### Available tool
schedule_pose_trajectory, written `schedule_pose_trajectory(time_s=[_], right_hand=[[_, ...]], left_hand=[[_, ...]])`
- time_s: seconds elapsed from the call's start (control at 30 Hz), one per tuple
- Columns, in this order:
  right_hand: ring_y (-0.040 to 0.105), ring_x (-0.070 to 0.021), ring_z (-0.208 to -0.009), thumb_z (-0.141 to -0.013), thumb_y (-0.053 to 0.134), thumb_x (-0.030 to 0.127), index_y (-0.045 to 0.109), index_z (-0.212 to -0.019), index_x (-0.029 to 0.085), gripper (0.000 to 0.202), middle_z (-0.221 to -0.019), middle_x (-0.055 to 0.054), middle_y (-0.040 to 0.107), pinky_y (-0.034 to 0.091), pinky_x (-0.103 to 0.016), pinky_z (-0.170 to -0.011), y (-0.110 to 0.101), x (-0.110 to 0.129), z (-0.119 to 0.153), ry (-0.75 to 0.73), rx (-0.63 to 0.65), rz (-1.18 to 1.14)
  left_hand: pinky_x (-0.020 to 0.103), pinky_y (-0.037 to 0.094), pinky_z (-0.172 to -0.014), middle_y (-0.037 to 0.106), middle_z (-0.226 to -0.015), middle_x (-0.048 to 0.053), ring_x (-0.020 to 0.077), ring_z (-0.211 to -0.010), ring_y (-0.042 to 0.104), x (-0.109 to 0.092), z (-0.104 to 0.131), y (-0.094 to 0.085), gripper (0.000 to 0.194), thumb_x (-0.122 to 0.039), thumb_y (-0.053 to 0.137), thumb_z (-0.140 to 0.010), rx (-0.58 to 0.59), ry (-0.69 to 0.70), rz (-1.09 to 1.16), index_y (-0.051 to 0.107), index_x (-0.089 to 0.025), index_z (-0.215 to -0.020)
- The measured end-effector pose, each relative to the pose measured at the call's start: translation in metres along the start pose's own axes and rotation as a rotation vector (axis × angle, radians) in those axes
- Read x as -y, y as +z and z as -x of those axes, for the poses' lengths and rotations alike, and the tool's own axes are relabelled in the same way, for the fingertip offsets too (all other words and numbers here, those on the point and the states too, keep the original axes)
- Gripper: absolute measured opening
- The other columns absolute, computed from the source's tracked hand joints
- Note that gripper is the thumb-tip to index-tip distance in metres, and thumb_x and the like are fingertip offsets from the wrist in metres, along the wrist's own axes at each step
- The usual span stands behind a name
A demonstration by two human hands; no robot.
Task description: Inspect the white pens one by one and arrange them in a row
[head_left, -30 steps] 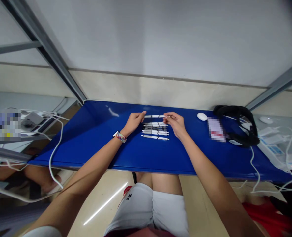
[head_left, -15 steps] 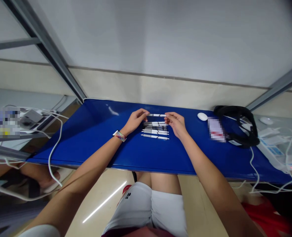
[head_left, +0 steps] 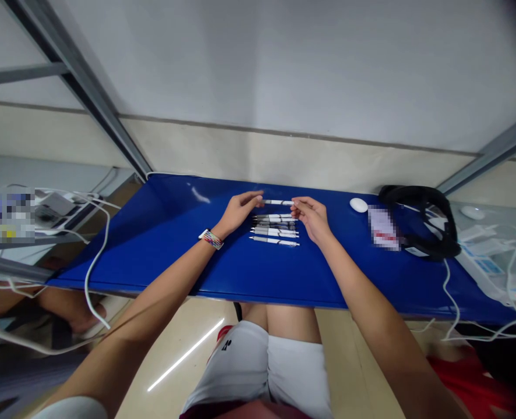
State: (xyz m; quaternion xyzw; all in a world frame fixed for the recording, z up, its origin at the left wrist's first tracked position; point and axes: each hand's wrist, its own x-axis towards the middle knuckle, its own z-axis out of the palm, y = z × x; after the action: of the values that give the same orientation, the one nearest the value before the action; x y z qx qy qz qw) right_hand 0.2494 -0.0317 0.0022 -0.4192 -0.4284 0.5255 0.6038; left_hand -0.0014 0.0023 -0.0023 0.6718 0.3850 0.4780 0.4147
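Note:
A white pen [head_left: 278,202] with dark markings lies sideways between my two hands, at the back of the row of pens. My left hand [head_left: 240,210] has its thumb and fingers at the pen's left end, with the index finger stretched out above it. At the other end, my right hand [head_left: 312,217] pinches the pen between thumb and fingers. Nearer to me, several similar pens [head_left: 274,231] lie roughly parallel on the blue tabletop [head_left: 223,270], their points to the left. Fingers hide both ends of the held pen.
To the right are a white mouse-like oval object [head_left: 359,205], a blurred-out packet [head_left: 384,228] and a black headband-like device [head_left: 444,233]. A power strip [head_left: 480,265] with white cables stands at the far right. Another cable [head_left: 97,256] hangs over the left edge. Another person's leg [head_left: 66,305] shows at left.
My left index finger has straightened and lifted a little away from the thumb. My right hand and the pens are nearly unchanged.

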Motion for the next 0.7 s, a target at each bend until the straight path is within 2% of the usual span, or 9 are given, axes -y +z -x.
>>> schedule_pose_trajectory(time_s=[0.07,0.13,0.27,0.47,0.6,0.7], right_hand=[[0.066,-0.0157,-0.066,-0.071,0.091,0.042,0.081,-0.091,0.021,0.03,-0.075,-0.003,0.074,0.055,-0.032,-0.066,0.0,-0.001,0.0,0.0,-0.004,0.007],[0.065,-0.0155,-0.065,-0.072,0.091,0.041,0.081,-0.09,0.02,0.029,-0.075,-0.004,0.074,0.055,-0.031,-0.065,0.0,-0.001,0.0,0.01,-0.01,0.01],[0.064,-0.0143,-0.062,-0.076,0.088,0.034,0.08,-0.092,0.017,0.025,-0.072,-0.004,0.073,0.054,-0.028,-0.062,-0.001,0.004,0.0,0.053,0.0,-0.072],[0.066,-0.0142,-0.066,-0.096,0.065,0.031,0.075,-0.114,0.016,0.025,-0.083,-0.006,0.075,0.058,-0.024,-0.058,-0.002,0.018,0.001,0.395,0.132,-0.506],[0.063,-0.0103,-0.062,-0.101,0.057,0.018,0.071,-0.112,0.015,0.019,-0.076,-0.003,0.07,0.056,-0.017,-0.055,0.001,0.021,0.001,0.449,0.071,-0.648],[0.063,-0.0095,-0.063,-0.102,0.059,0.018,0.07,-0.113,0.015,0.015,-0.078,-0.003,0.069,0.058,-0.017,-0.058,0.003,0.019,0.0,0.435,0.058,-0.718]], left_hand=[[0.037,0.055,-0.089,0.08,-0.092,0.009,0.0218,-0.089,0.073,-0.002,0.001,-0.001,0.032,-0.045,0.07,-0.097,0.023,-0.018,-0.043,0.081,-0.017,-0.108],[0.035,0.054,-0.086,0.081,-0.097,0.009,0.0205,-0.088,0.072,-0.003,0.001,-0.001,0.027,-0.042,0.078,-0.091,0.018,-0.006,-0.049,0.081,-0.017,-0.1],[0.034,0.054,-0.084,0.081,-0.106,0.009,0.0192,-0.088,0.071,-0.003,0.002,0.0,0.025,-0.04,0.084,-0.086,0.03,0.001,-0.006,0.079,-0.017,-0.095],[0.032,0.053,-0.079,0.077,-0.093,0.006,0.016,-0.08,0.068,-0.001,0.0,0.002,0.03,-0.037,0.088,-0.083,-0.042,0.032,0.09,0.076,-0.018,-0.103],[0.031,0.054,-0.079,0.077,-0.092,0.006,0.0157,-0.082,0.069,-0.005,0.0,0.003,0.027,-0.035,0.088,-0.083,-0.044,0.041,0.133,0.076,-0.017,-0.098],[0.031,0.053,-0.078,0.077,-0.09,0.006,0.0155,-0.081,0.068,-0.008,0.002,0.004,0.026,-0.035,0.088,-0.083,-0.04,0.04,0.127,0.077,-0.017,-0.098]])
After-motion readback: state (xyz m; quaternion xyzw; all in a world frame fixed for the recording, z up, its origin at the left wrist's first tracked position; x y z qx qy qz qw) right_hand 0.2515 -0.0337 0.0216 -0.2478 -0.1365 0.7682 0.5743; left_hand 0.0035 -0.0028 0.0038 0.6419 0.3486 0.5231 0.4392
